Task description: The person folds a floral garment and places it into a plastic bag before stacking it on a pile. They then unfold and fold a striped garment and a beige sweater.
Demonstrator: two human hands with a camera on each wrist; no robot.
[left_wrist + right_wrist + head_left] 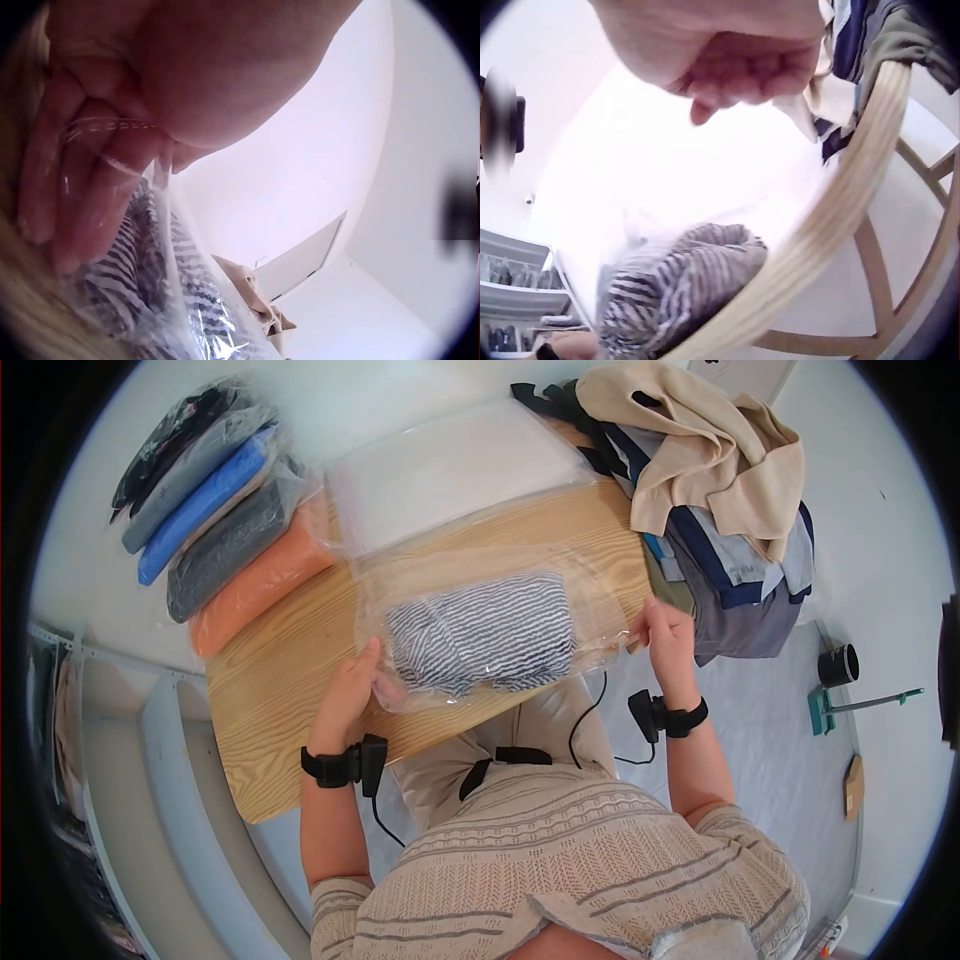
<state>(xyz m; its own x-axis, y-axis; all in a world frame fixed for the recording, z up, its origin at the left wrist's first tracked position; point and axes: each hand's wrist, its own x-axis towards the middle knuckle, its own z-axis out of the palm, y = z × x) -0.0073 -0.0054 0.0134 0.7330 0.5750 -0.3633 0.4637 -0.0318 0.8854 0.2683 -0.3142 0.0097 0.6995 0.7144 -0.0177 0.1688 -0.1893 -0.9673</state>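
Between the two hands, the head view shows a clear bag [597, 622] of striped cloth [480, 630] lying on the table [285, 710]. Only the left wrist view shows the left hand [348, 688] pinching film, fingers visible through it. Below the right hand [731, 56], the right wrist view shows dark-and-white cloth bunched and creased; those fingers curl, their grip on film impossible to tell.

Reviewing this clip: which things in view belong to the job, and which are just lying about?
Part of the job:
striped garment
clear bag around it
left hand and right hand, at its ends
table
probably bagged clothes, flat clear plastic, loose clothes pile

Seemingly just lying about:
black container
green tool
brown block
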